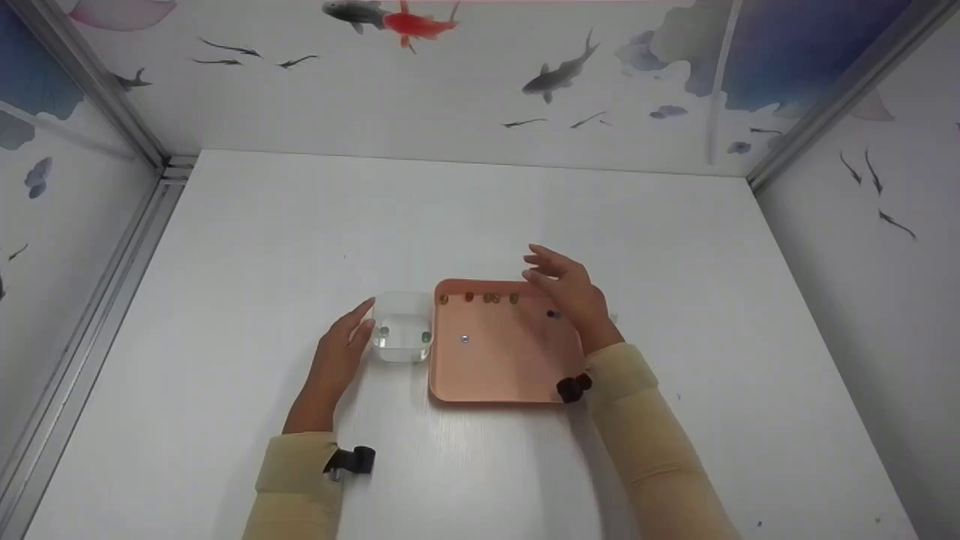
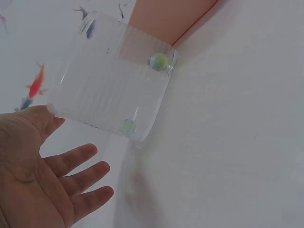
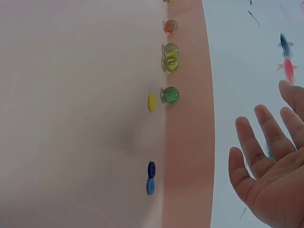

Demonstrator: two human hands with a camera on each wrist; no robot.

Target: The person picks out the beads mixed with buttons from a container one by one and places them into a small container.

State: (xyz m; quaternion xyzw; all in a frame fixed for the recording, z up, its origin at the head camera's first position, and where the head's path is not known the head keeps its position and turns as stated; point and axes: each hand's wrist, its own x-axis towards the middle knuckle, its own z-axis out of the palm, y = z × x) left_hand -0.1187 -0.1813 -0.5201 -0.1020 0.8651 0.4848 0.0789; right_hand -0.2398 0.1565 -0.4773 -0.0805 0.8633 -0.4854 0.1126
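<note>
My left hand [image 1: 346, 352] stands beside a clear plastic box [image 1: 402, 349], its thumb and fingers extended and the thumb side at the box's edge. Two greenish marbles, one on the left [image 1: 384, 330] and one on the right [image 1: 426, 337], lie in that box. Above the far right part of a pink-orange tray [image 1: 510, 375] hovers my right hand [image 1: 574, 292], fingers loosely spread and holding nothing. Along the tray's far wall sit several marbles, among them an orange one [image 3: 170, 26] and a green one [image 3: 170, 95]. Nearby lie a yellow button [image 3: 152, 102], a dark blue button [image 3: 151, 169] and a light blue button [image 3: 150, 186].
A small shiny round piece [image 1: 465, 339] lies on the tray's floor, left of its middle. Box and tray stand side by side on a white table [image 1: 300, 225]. Panels with printed fish [image 1: 420, 26] enclose the table's back and sides.
</note>
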